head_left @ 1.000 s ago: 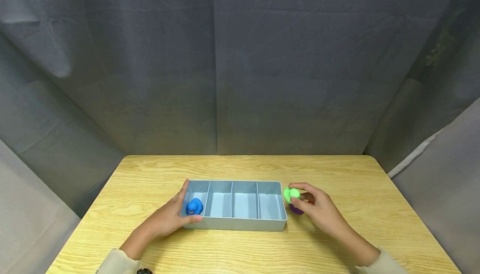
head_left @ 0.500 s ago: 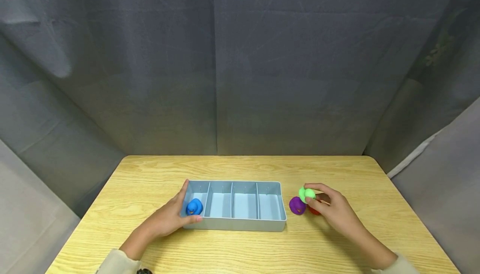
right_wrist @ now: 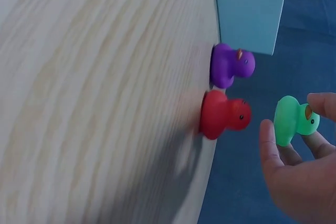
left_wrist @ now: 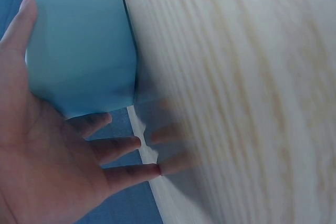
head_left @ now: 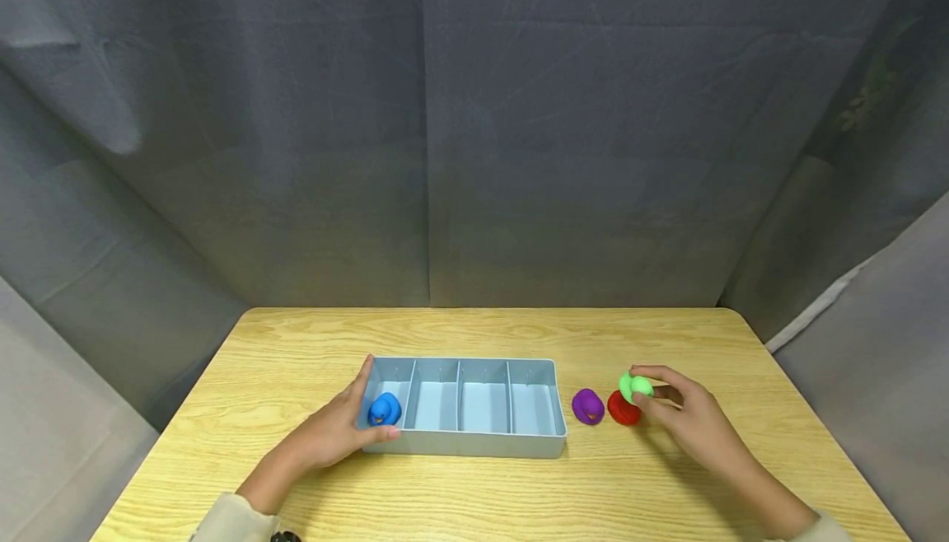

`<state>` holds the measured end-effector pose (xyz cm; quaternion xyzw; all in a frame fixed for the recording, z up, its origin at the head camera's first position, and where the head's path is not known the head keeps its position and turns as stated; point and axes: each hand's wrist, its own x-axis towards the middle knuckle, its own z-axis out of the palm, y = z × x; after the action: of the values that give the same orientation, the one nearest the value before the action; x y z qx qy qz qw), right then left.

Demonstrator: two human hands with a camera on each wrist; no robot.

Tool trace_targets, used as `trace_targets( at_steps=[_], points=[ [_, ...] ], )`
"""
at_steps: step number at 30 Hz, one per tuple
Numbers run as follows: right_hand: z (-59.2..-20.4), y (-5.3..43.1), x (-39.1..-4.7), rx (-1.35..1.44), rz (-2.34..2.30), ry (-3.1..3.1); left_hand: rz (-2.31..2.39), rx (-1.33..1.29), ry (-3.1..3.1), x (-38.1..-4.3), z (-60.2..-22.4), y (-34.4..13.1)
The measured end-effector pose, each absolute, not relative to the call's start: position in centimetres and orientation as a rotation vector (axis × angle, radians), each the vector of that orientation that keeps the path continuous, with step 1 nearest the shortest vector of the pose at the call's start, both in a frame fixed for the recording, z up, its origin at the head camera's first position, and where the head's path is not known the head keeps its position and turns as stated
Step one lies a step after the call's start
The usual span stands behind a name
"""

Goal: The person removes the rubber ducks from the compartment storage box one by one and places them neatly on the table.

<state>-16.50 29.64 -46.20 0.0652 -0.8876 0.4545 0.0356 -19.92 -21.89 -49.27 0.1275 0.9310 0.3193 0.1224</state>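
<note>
My left hand grips the left end of a light blue divided tray, thumb along the front wall and a finger at the back corner. In the left wrist view, the other fingers spread straight beside the tray's end. A blue rubber duck sits in the leftmost compartment. Above the table, my right hand pinches a green rubber duck between thumb and fingertips. Just below and left of it, a red rubber duck stands on the table, with a purple rubber duck between it and the tray.
The wooden table has rounded back corners. Grey curtains hang behind it and at both sides. A small dark object is cut off by the bottom edge near the left sleeve.
My right hand has carried the green duck rightward, away from the tray's right end, uncovering the purple and red ducks. The left hand and tray have stayed put.
</note>
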Motion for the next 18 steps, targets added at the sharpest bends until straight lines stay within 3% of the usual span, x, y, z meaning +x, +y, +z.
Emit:
trace_targets(
  at_steps=[18],
  points=[
    [-47.8, 32.7, -16.8, 0.151, 1.292, -2.806, 0.943, 0.377, 2.703, -19.8, -49.1, -21.9]
  ],
)
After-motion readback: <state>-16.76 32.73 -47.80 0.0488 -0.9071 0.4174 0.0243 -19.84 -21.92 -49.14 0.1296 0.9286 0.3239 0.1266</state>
